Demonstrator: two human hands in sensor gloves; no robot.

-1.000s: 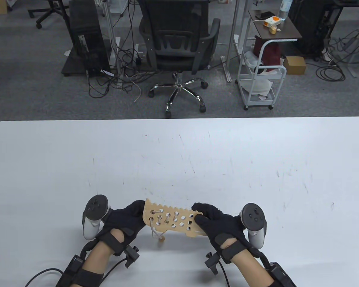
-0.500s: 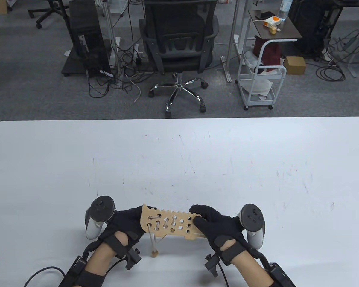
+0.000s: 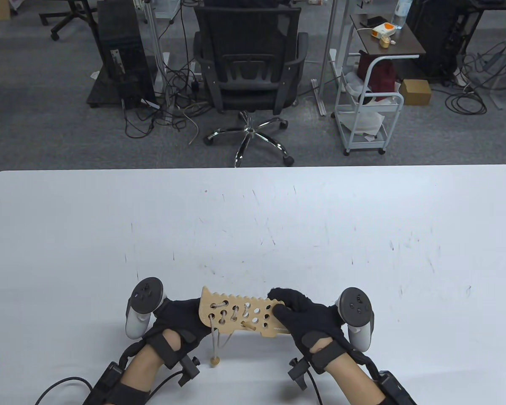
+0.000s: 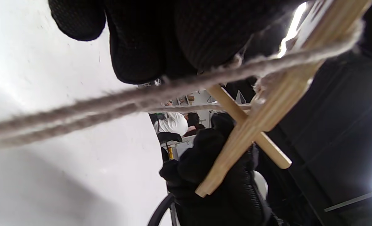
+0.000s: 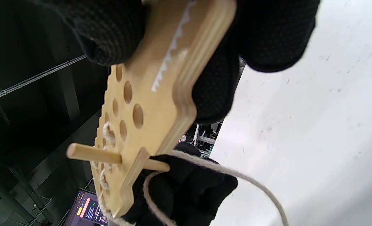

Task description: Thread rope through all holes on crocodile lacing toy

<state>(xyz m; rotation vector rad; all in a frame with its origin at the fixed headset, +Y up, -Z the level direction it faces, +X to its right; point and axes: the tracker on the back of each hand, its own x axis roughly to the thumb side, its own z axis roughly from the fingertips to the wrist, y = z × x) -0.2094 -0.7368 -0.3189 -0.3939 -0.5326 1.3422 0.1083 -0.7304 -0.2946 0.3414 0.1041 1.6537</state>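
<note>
Both hands hold the wooden crocodile lacing toy above the white bench, between them. The left hand has its fingers curled round one end, the right hand grips the other, thumb on top. A wooden needle pokes through a hole near the left fingers, and rope hangs below that end to a small bead
</note>
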